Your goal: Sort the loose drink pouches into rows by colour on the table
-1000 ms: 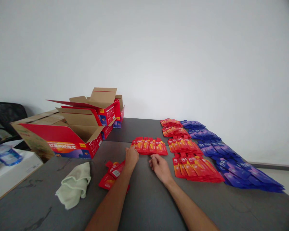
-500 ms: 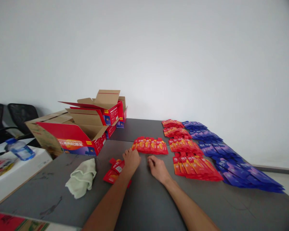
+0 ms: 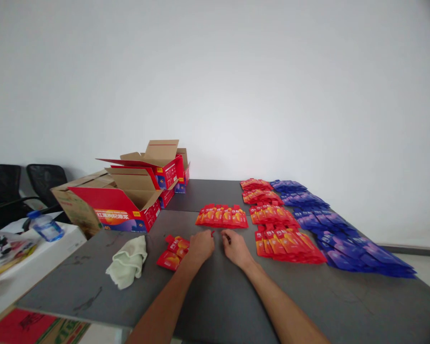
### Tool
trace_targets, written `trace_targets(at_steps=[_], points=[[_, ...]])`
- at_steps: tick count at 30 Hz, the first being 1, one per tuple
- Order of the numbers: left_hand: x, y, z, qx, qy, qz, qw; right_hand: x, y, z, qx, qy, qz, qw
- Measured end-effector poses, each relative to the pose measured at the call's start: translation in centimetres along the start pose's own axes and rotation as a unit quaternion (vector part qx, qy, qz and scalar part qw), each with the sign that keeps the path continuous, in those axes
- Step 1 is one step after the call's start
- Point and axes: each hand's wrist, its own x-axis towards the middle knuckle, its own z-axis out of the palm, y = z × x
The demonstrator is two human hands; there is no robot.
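Drawn back from the fanned row of red sachets (image 3: pixel 222 216), left hand (image 3: pixel 200 245) and right hand (image 3: pixel 235 248) now curled loosely together on the grey table (image 3: pixel 218 296), pinching something small and red, loose sachet pile (image 3: pixel 174 252) just left for easy reach.

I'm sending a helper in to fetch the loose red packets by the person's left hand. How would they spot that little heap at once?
On the grey table, find the pale green cloth in front of the open red carton. Just right of it, beside the left hand, lies the small heap of red packets. Unlike the tidy fanned red rows farther back, it is a loose jumble.
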Motion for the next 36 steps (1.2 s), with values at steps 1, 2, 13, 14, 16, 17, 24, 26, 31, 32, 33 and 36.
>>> trace_targets(at_steps=[1, 2, 13, 14, 16, 17, 24, 26, 31, 32, 33, 36], points=[[0.3, 0.4, -0.2, -0.015, 0.001, 0.011, 1.000, 0.1, 0.1, -0.1, -0.001, 0.013, 0.008, 1.000], [0.6, 0.8, -0.4, -0.032, 0.007, 0.025, 0.999, 0.1, 0.2, -0.2, -0.001, 0.026, 0.017, 0.999], [4.6, 3.0, -0.6, -0.397, 0.015, 0.129, 0.908, 1.4, 0.4, -1.5, 0.169, 0.151, 0.136, 0.964], [4.6, 3.2, -0.2, -0.443, 0.002, 0.123, 0.888, 1.5, 0.5, -1.6, 0.182, 0.160, 0.140, 0.960], [4.3, 3.6, 0.5, -0.516, -0.013, 0.101, 0.851, 1.6, 0.8, -1.7, 0.200, 0.179, 0.149, 0.952], [4.0, 3.7, 0.7, -0.539, -0.018, 0.089, 0.837, 1.6, 1.0, -1.8, 0.205, 0.189, 0.152, 0.948], [2.2, 2.3, -0.5, -0.562, -0.276, 0.100, 0.773, 2.0, 2.3, -2.5, 0.215, 0.246, 0.167, 0.930], [2.2, 1.6, -0.6, -0.563, -0.297, 0.112, 0.763, 2.1, 2.4, -2.6, 0.208, 0.245, 0.174, 0.931], [2.7, 1.4, -0.1, -0.595, -0.242, 0.095, 0.761, 2.0, 1.5, -2.8, 0.249, 0.232, 0.164, 0.926], [2.8, 1.5, -0.1, -0.605, -0.223, 0.086, 0.759, 1.9, 1.2, -2.7, 0.258, 0.220, 0.162, 0.927], [2.9, 1.6, -0.1, -0.616, -0.205, 0.076, 0.757, 1.8, 0.9, -2.7, 0.262, 0.202, 0.161, 0.930], [3.2, 1.8, -0.2, -0.641, -0.158, 0.046, 0.749, 1.7, 0.5, -2.3, 0.242, 0.139, 0.146, 0.949]])
